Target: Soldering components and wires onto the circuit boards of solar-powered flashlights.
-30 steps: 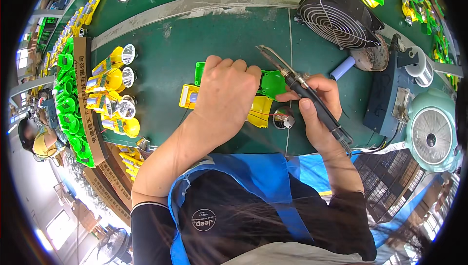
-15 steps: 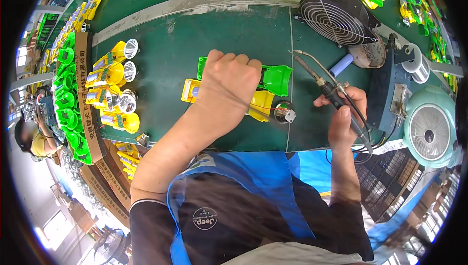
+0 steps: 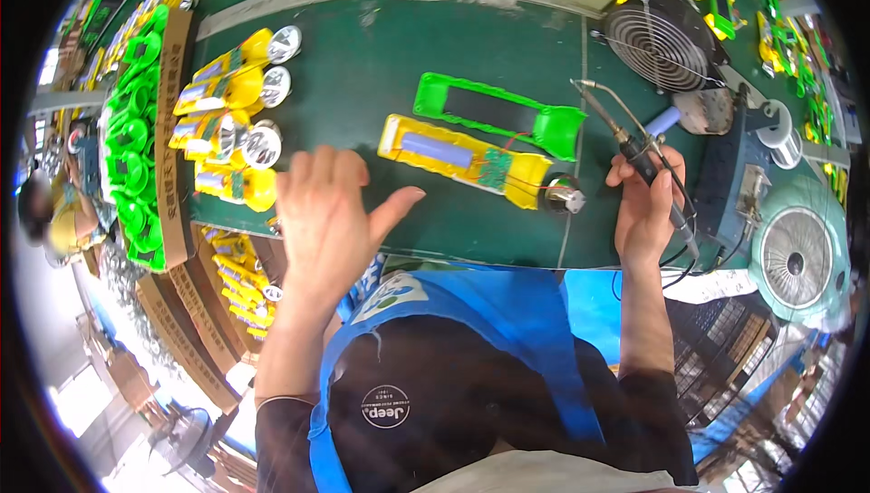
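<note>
My right hand (image 3: 645,198) is wrapped round the handle of a soldering iron (image 3: 640,159); a thin curved tube runs along it, and its tip points up and left. My left hand (image 3: 324,198) hovers near the front left of the bench, thumb stretched out, nothing seen in it. Between my hands lies an open yellow flashlight housing (image 3: 527,187). In it sit a lilac battery cell (image 3: 437,149) and a small green circuit board (image 3: 495,169), with red wires. A round metal lamp part (image 3: 564,194) is at its right end. Just behind lies a green cover frame (image 3: 558,130).
Several yellow housings with reflectors (image 3: 261,143) stand at left, beside a cardboard box (image 3: 174,144) of green covers (image 3: 132,135). At right are a black fan (image 3: 657,40), a loose lilac cell (image 3: 662,121), a solder spool (image 3: 781,135) and a teal fan (image 3: 797,262).
My left hand has moved left and toward me, off the yellow housing and green frame, uncovering both. My right hand still holds the soldering iron. The whole view has shifted slightly.
</note>
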Motion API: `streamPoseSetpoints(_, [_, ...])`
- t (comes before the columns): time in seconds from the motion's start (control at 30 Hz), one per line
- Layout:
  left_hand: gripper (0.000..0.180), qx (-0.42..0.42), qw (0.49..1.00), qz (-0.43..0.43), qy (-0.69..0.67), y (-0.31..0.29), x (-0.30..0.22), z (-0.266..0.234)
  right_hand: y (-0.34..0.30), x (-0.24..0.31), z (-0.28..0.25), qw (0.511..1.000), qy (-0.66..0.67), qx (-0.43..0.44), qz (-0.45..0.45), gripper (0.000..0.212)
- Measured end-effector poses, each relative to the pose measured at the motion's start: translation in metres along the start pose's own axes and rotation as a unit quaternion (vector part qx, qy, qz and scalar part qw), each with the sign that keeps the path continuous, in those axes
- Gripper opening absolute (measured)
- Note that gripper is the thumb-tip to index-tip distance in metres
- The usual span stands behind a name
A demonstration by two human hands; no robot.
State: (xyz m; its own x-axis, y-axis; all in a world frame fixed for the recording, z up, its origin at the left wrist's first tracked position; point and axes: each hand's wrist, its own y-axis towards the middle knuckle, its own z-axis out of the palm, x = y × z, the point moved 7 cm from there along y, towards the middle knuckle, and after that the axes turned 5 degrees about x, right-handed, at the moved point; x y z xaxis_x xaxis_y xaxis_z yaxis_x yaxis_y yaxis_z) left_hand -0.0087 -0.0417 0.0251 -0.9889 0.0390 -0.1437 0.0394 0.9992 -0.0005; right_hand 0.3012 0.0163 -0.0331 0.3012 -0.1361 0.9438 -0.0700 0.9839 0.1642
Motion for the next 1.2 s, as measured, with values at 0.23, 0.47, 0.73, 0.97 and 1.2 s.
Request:
streamPoseSetpoints(0.23, [0.018, -0.099, 0.991, -0.021, -0.082, -0.018, 0.019, 0.02, 0.007, -0.003, 0.018, 1.0, -0.003, 0.024, 0.004, 0.033])
streamPoseSetpoints(0.47, [0.014, 0.026, 0.868, 0.081, -0.489, 0.005, -0.001, 0.005, -0.002, 0.003, 0.01, 0.999, 0.008, 0.04, 0.027, 0.029])
streamPoseSetpoints(0.73, [0.019, 0.003, 0.915, 0.311, -0.258, 0.045, -0.049, -0.001, 0.01, 0.004, 0.008, 0.981, -0.072, 0.123, 0.135, 0.032])
streamPoseSetpoints(0.97, [0.016, 0.037, 0.949, 0.278, -0.147, 0.05, -0.068, 0.006, 0.03, -0.005, 0.022, 0.954, -0.075, 0.185, 0.225, 0.027])
streamPoseSetpoints(1.2, [0.006, 0.073, 0.967, 0.228, -0.09, 0.055, -0.076, 0.007, 0.032, -0.012, 0.024, 0.941, -0.061, 0.201, 0.265, 0.022])
